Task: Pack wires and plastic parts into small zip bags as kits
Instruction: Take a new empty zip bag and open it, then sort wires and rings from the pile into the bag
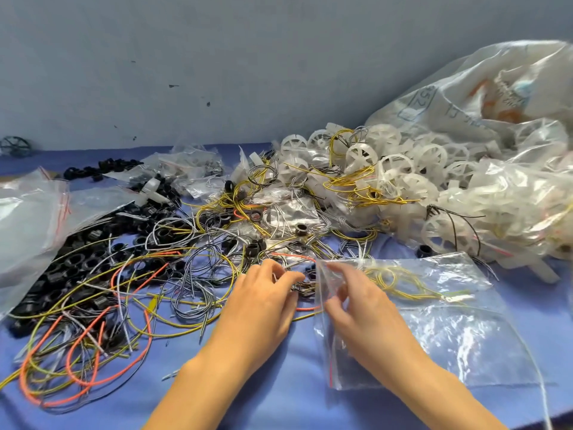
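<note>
A clear zip bag (440,330) lies on the blue cloth at the right, with yellow wires (400,283) inside near its top. My right hand (356,308) pinches the bag's left edge by its opening. My left hand (263,299) sits just left of it, fingers curled round a small bundle of dark wires (302,288) at the bag's mouth. A tangle of loose wires (130,305), yellow, orange, grey and white, spreads over the cloth to the left. Black plastic rings (80,265) lie heaped under them.
White plastic wheels (400,169) mixed with yellow wires pile up at the back right, against a big clear sack (502,113). Packed small bags (189,169) lie at the back centre. Large clear bags (28,218) cover the left. A grey wall stands behind.
</note>
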`<state>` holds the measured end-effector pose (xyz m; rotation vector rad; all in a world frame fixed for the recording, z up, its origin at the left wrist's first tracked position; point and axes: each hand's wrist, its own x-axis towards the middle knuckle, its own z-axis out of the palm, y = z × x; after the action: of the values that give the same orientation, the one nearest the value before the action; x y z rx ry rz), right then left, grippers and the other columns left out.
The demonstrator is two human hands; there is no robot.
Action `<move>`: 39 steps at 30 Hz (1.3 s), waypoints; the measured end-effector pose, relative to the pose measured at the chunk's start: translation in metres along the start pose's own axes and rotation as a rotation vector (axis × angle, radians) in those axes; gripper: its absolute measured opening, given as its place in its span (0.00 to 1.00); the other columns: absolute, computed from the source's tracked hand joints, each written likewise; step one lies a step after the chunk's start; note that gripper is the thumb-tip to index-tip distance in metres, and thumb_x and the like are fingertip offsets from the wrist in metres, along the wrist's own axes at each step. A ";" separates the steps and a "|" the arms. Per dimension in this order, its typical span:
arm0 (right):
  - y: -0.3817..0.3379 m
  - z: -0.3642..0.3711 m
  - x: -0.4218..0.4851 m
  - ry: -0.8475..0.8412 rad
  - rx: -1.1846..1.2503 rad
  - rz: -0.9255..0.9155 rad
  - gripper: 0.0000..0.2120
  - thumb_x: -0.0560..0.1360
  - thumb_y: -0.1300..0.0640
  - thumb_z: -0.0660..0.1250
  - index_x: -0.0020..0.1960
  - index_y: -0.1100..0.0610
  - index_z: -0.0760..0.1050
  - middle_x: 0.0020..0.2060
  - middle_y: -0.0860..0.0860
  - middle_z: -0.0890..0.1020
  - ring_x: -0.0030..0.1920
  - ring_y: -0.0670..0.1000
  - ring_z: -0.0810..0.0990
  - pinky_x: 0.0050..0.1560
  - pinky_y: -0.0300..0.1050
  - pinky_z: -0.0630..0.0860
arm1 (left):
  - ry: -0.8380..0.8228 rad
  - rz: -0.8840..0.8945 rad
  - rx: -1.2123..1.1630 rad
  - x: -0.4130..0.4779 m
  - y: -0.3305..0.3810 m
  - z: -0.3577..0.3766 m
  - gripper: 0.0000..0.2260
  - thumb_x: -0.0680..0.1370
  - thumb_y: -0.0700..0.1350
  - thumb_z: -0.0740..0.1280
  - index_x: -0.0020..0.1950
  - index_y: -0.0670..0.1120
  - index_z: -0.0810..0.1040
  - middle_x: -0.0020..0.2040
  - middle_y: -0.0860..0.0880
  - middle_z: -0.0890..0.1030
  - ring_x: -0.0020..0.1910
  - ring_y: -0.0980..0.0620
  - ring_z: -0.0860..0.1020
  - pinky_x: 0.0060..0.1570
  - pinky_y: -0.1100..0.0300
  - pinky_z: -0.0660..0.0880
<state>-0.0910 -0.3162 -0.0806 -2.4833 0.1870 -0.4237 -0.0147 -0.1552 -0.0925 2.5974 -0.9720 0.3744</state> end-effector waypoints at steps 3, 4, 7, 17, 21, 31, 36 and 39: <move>0.007 -0.010 0.002 0.104 0.005 0.052 0.21 0.76 0.60 0.64 0.67 0.48 0.70 0.46 0.45 0.75 0.48 0.50 0.75 0.46 0.44 0.66 | -0.007 0.019 0.036 0.004 0.001 0.005 0.13 0.80 0.56 0.62 0.63 0.59 0.76 0.61 0.52 0.73 0.59 0.49 0.72 0.56 0.53 0.68; 0.008 -0.013 0.002 0.139 -0.009 0.064 0.21 0.75 0.60 0.64 0.67 0.49 0.71 0.46 0.44 0.74 0.46 0.50 0.75 0.46 0.44 0.66 | -0.001 0.019 0.037 0.005 0.002 0.006 0.12 0.79 0.56 0.63 0.62 0.59 0.77 0.62 0.53 0.74 0.61 0.49 0.72 0.57 0.53 0.68; 0.008 -0.022 0.001 0.185 -0.010 0.092 0.21 0.74 0.59 0.65 0.66 0.48 0.71 0.42 0.41 0.72 0.43 0.49 0.73 0.45 0.47 0.67 | 0.017 0.018 0.041 0.008 0.002 0.007 0.08 0.78 0.56 0.65 0.55 0.58 0.80 0.59 0.55 0.77 0.63 0.50 0.72 0.59 0.53 0.65; 0.004 -0.014 -0.007 -0.008 -0.042 0.009 0.26 0.75 0.54 0.63 0.72 0.45 0.64 0.38 0.40 0.71 0.45 0.48 0.75 0.48 0.47 0.69 | 0.375 -0.232 -0.522 0.017 -0.003 -0.022 0.09 0.84 0.49 0.55 0.55 0.49 0.73 0.47 0.56 0.81 0.48 0.54 0.77 0.51 0.60 0.71; -0.006 -0.008 -0.004 0.022 -0.027 -0.016 0.29 0.77 0.47 0.62 0.76 0.46 0.59 0.53 0.44 0.73 0.56 0.50 0.75 0.56 0.48 0.70 | 0.618 -0.316 -0.721 0.020 -0.009 -0.039 0.09 0.84 0.52 0.55 0.54 0.50 0.72 0.42 0.60 0.80 0.41 0.60 0.78 0.39 0.71 0.70; -0.036 -0.012 0.025 0.195 -0.093 -0.370 0.17 0.82 0.46 0.55 0.62 0.52 0.76 0.50 0.47 0.81 0.53 0.52 0.78 0.56 0.50 0.73 | 0.496 0.028 -0.466 0.013 0.003 -0.045 0.09 0.84 0.49 0.58 0.58 0.52 0.77 0.40 0.64 0.74 0.38 0.67 0.74 0.39 0.74 0.65; -0.025 -0.009 0.032 0.146 0.021 -0.309 0.17 0.82 0.50 0.54 0.57 0.57 0.78 0.43 0.50 0.81 0.45 0.52 0.76 0.46 0.42 0.68 | 0.280 0.097 -0.475 0.012 -0.002 -0.044 0.16 0.82 0.44 0.57 0.70 0.49 0.73 0.46 0.62 0.71 0.41 0.61 0.73 0.44 0.71 0.67; -0.020 -0.009 0.037 0.060 -0.052 -0.289 0.19 0.83 0.51 0.54 0.67 0.57 0.74 0.46 0.51 0.78 0.50 0.55 0.74 0.52 0.46 0.70 | 0.209 0.093 -0.443 0.010 -0.006 -0.042 0.19 0.81 0.42 0.56 0.73 0.47 0.70 0.46 0.59 0.70 0.39 0.58 0.72 0.43 0.67 0.69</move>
<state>-0.0588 -0.3132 -0.0522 -2.5576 -0.1417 -0.6206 -0.0085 -0.1394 -0.0524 2.0775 -0.9760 0.3934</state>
